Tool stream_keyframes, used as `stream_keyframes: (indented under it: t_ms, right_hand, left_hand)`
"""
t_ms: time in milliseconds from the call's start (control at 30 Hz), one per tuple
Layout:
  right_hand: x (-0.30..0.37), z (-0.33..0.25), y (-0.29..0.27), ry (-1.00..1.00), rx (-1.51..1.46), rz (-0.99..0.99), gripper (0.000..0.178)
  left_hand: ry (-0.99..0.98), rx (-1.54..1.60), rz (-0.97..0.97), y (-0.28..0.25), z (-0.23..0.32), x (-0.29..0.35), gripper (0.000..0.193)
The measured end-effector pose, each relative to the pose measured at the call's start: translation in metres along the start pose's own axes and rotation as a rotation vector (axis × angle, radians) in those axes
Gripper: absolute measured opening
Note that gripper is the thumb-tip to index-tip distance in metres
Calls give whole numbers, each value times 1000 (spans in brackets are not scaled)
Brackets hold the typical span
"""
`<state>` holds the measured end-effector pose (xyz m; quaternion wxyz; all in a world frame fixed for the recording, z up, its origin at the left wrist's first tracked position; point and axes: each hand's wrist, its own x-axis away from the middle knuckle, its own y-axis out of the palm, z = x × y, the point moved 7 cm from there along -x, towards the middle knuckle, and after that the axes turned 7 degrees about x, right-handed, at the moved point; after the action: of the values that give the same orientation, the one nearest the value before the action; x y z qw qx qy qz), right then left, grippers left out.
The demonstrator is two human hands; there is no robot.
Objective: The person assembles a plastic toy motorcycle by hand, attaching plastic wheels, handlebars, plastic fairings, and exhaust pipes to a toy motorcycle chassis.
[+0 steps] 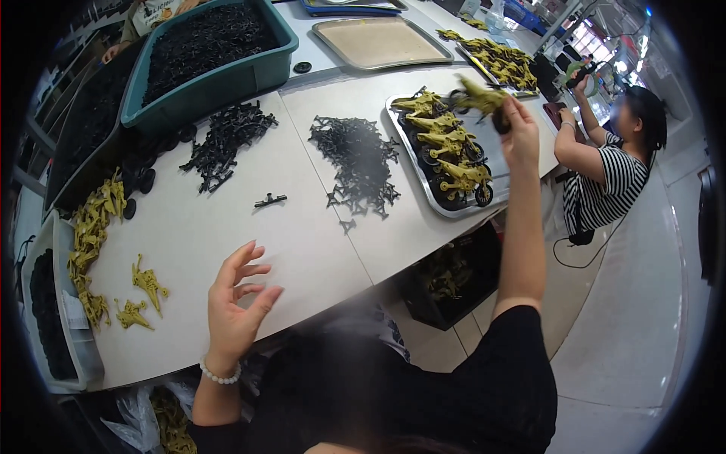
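My right hand [520,135] reaches out over the metal tray [495,155] and grips a yellow-green toy motorcycle [481,98] with black wheels, slightly blurred. Beneath it in the tray, several like toy motorcycles [446,140] lie in a row along the left side. My left hand [240,303], a beaded bracelet at its wrist, is raised above the near edge of the table with fingers apart and nothing in them. Beyond it a single small black part [270,200] rests on the white table [295,250]. Two loose yellow-green motorcycle bodies [149,285] lie left of that hand.
Piles of black parts [355,159] cover the middle of the table. A teal bin [283,57] of black pieces stands behind, a white bin [83,356] at left. An empty-looking tray [382,41] lies at the back. A co-worker in stripes [605,174] sits at right; a black crate [450,280] is below.
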<state>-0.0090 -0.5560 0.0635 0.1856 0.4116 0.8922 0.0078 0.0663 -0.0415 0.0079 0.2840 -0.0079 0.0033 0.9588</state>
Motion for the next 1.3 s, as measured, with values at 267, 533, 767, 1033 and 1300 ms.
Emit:
stream_keyframes:
  t_ms: [267, 533, 767, 1033, 1300]
  right_hand:
    - [-91, 128, -79, 349, 308, 77, 23]
    - [-144, 166, -117, 203, 807, -83, 31]
    - [-209, 94, -119, -282, 1040, -106, 27]
    - [85, -10, 345, -397, 765, -979, 23]
    - [235, 34, 544, -539, 735, -1240, 26]
  left_hand:
    - [-30, -115, 169, -44, -12, 10, 43]
    - [33, -254, 220, -65, -5, 8, 36]
    - [222, -601, 345, -120, 29, 25, 32]
    - [194, -932, 631, -239, 35, -6, 36]
    - [-4, -1103, 537, -258, 14, -114, 36]
